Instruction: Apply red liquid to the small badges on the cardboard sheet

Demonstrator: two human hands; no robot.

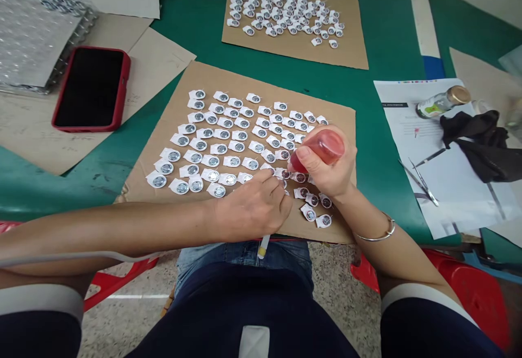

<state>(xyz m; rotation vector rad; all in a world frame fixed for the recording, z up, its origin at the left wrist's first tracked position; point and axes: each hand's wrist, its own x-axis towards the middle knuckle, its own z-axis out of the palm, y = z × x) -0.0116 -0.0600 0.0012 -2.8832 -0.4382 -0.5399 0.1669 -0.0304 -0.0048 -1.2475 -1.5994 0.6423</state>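
My right hand is wrapped round a small red squeeze bottle, tilted with its narrow tip down to the left over the small round silver parts with white tabs. These parts lie in loose rows on a brown cardboard sheet. My left hand rests on the sheet's near side, fingers curled in close to the bottle's tip. What those fingers hold, if anything, is hidden. Below this hand a thin white piece with a yellow end sticks out; I cannot tell whether it is held.
Farther back lies a second cardboard sheet with many similar parts. At left are a red-cased phone and clear plastic trays. On the right, printed paper bears a glass jar, tweezers and black cloth.
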